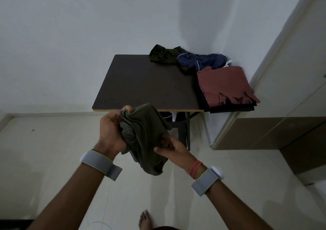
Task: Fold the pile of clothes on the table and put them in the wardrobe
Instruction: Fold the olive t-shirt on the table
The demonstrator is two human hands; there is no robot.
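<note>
Bare toes poke in at the bottom edge, planted on the pale floor, and above them two forearms reach forward, each with a grey wristband: one on the left, one on the right, the right wrist also showing an orange thread. Both hands are on the job. The left hand has its fingers curled tight around the bunched upper part of an olive-grey garment. The right hand pinches the fabric lower down between thumb and fingertips. That garment hangs crumpled in the air between them, just in front of the near edge of the dark tabletop, not touching it.

Over on the tabletop, at the far right corner, a dark green garment lies rumpled against a navy garment with thin white piping. Nearer, along the right edge, sits a folded red shirt with a dark print, stacked on folded black clothing that overhangs the corner.
</note>
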